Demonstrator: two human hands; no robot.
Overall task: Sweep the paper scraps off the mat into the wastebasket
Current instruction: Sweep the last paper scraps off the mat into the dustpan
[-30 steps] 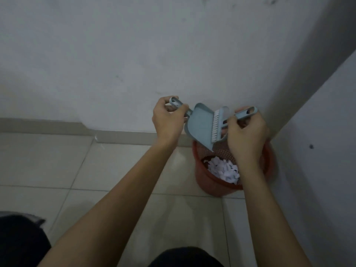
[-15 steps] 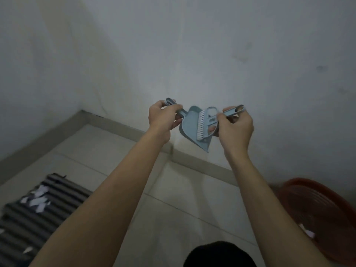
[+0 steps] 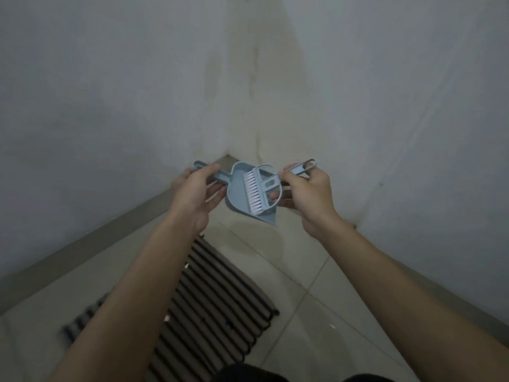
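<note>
Head camera, looking forward and down into a room corner where two pale walls (image 3: 110, 78) meet over a tiled floor (image 3: 316, 312).

Two bare forearms reach out from the bottom of the frame, each hand holding one pale blue plastic tool in mid-air before the corner.

The left hand (image 3: 194, 195) grips the handle of one small dustpan (image 3: 242, 197); its fingers (image 3: 214, 194) are curled round the handle, thumb lying on top. The pan is tilted, its open lip pointing down and to the right.

The right hand (image 3: 308, 197) holds the slim handle of one small hand brush (image 3: 264, 193), thumb and curled fingers closed on it. The brush's white bristles lie against the inside of the dustpan, so the two tools touch.

On the floor below the arms lies one dark ribbed mat (image 3: 217, 293), running diagonally from lower left towards the corner; the left forearm hides part of it. Whether paper scraps remain on the visible ribs cannot be told in the dim light. One tiny white scrap (image 3: 332, 326) lies on the tile just right of the mat.

A dark garment shows at the bottom edge.
</note>
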